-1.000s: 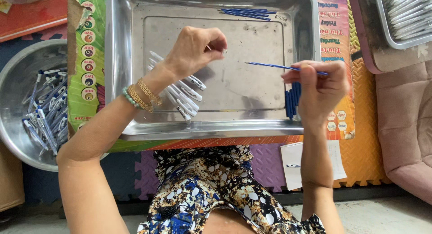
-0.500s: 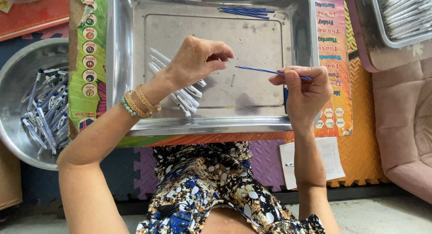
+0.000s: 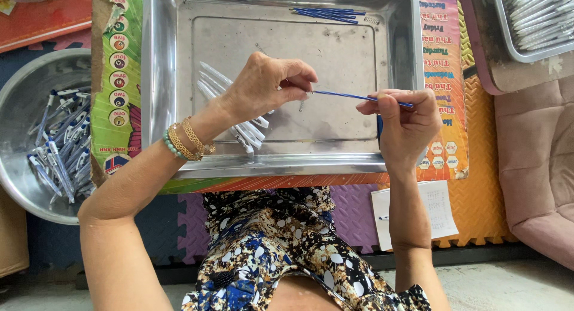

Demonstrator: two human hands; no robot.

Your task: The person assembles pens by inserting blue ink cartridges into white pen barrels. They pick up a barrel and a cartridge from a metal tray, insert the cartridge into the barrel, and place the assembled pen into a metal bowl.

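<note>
Holding a thin blue refill (image 3: 359, 97) level between your two hands, you have it stretched over the middle of the steel tray (image 3: 161, 107). It is a slender, straight blue rod, raised clear of the tray floor. Your left hand (image 3: 269, 87) is curled nearly closed, thumb and forefinger pinched at the refill's left tip, where something small sits that is too tiny to make out. Your right hand (image 3: 406, 122) is closed in a pinch around the refill's right end, and more dark blue pieces (image 3: 379, 127) show tucked behind its palm, though you cannot tell how many.

Under your left hand and wrist, a fanned cluster of white pen barrels (image 3: 236, 116) lies on the tray floor. At the tray's far edge lies a small bundle of blue refills (image 3: 326, 14), with a little metal spring (image 3: 372, 21) just beside its right end.

To your left, a round metal basin (image 3: 24, 84) holds a heap of white-and-blue pens (image 3: 60, 152). At the upper right, another metal tray (image 3: 526, 55) is filled with pale pen parts (image 3: 538, 15) laid side by side. A sheet of paper (image 3: 439, 212) lies on the foam mat (image 3: 478, 185) near your right forearm.
</note>
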